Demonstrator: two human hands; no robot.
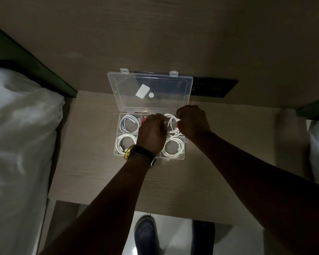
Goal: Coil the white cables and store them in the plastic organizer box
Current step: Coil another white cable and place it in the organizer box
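White coils fill three box compartments; left hand and right hand pinch a fourth cable into place.

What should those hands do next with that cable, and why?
Probably press the coil flat into the far-right compartment and let go: both the left hand and right hand pinch it above the organizer box, while three other coils already lie seated.

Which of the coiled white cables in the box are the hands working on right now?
The far-right coil: the left hand and right hand both pinch it, while the other three lie untouched.
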